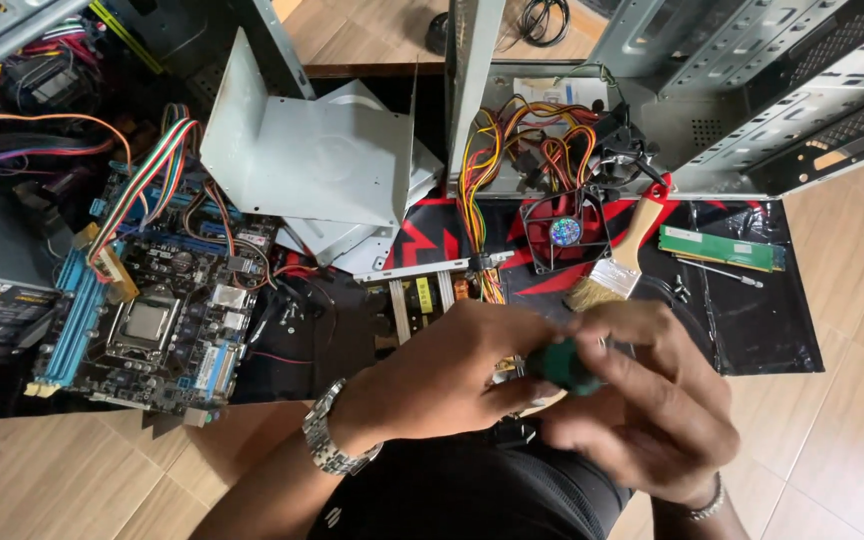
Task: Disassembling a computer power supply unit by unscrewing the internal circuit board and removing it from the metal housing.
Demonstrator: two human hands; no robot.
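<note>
My left hand (447, 375) and my right hand (652, 400) meet low in the middle of the view. Between them is a green-handled tool (562, 365), gripped by my right hand, with the fingers of my left hand closed against its near end. Its tip is hidden behind the hands. A metal watch sits on my left wrist and a bracelet on my right. Just beyond the hands lie a paintbrush (612, 265) with a pale wooden handle and a small circuit board (422, 295) with bundled wires.
A blue-slotted motherboard (152, 315) lies at left on a black and red mat (752, 320). An open metal computer case (742, 90) stands at the back right, with a black fan (564, 232) and coloured cables. A green memory stick (722, 248) and grey metal panels (312, 160) lie nearby.
</note>
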